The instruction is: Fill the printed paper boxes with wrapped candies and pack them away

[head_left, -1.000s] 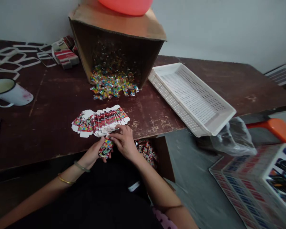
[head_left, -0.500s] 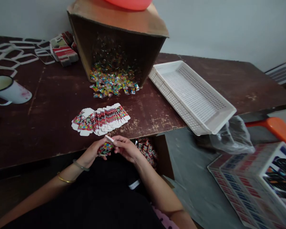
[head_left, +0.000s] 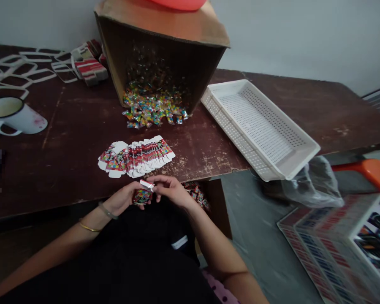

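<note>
My left hand (head_left: 126,198) is closed around a small printed candy box (head_left: 142,196), red with bright colours, in front of my body at the table's near edge. My right hand (head_left: 168,190) pinches the white flap at the top of that box. Just beyond my hands, a fanned row of flat printed cartons (head_left: 136,156) lies on the table. Farther back, colourful wrapped candies (head_left: 155,107) spill from a cardboard box (head_left: 114,63) tipped on its side.
A white perforated basket (head_left: 266,131) sits at the table's right edge. On the left stand an enamel mug (head_left: 30,120) and a pile of carton stacks (head_left: 90,69). Below the table edge, a carton (head_left: 221,211) holds many small printed boxes (head_left: 196,194). An orange chair (head_left: 376,173) is at right.
The white flap on the box shows wider now, with my right fingers slightly higher over it. The whole view has shifted slightly; the objects on the table stay in place.
</note>
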### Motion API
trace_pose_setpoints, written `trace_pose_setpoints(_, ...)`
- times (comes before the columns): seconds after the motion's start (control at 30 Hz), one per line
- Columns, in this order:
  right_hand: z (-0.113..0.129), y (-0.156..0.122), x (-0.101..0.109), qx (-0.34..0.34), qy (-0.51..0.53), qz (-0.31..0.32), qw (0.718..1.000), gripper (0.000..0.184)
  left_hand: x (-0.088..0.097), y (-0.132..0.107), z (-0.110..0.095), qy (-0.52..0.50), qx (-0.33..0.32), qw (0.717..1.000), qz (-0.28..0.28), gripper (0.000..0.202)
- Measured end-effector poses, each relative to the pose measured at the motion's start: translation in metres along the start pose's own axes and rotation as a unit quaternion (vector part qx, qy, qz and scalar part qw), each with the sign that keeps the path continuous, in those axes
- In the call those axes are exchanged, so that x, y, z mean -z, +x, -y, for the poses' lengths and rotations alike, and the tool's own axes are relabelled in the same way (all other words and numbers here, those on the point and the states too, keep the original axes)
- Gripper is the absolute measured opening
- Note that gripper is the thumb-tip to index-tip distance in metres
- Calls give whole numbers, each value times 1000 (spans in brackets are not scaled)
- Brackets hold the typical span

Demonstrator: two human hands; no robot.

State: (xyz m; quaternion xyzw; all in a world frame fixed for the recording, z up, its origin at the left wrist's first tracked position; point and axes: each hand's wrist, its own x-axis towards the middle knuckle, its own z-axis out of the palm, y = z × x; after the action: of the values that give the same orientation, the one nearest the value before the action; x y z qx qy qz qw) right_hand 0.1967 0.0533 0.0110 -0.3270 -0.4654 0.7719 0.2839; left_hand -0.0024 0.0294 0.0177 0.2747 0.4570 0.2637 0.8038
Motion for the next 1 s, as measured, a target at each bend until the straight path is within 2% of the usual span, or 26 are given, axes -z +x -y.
trace_pose_setpoints(0.07,0,-2,-5,14,-50,6,999,34,0,0,2,39,-11,999,-8,31)
trace_pose_setpoints(0.13,1,-2,-11,50,-139,-15,989,31,1,1,3,79,-24,997,-5,29)
trace_pose_setpoints(0.23,5,-2,-18,143,-302,-62,941,21,1,0,3,101,-33,994,0,28)
trace_pose_setpoints(0.33,12,-6,-19,195,-372,-55,906,23,0,-1,4,85,-30,996,8,29)
trace_pose_setpoints(0.4,19,-9,-16,187,-376,-44,906,27,-1,-3,4,69,-17,997,12,31)
trace_pose_setpoints(0.53,25,-12,-9,110,-355,0,928,39,-3,-6,0,46,2,999,10,37)
trace_pose_setpoints(0.6,23,-11,-9,97,-338,-5,936,32,-4,-7,-2,87,-14,996,4,37)
trace_pose_setpoints(0.67,19,-9,-10,114,-339,-28,933,25,-6,-6,-2,150,-40,988,-15,34)
trace_pose_setpoints(0.77,18,-7,-10,133,-369,-23,920,18,-8,-3,1,201,-65,977,-36,32)
trace_pose_setpoints(0.87,23,-7,-7,123,-405,21,906,24,-6,-3,8,225,-71,971,-34,35)
trace_pose_setpoints(1.0,30,-6,-10,132,-521,30,843,26,-4,-4,14,262,-77,959,-75,45)
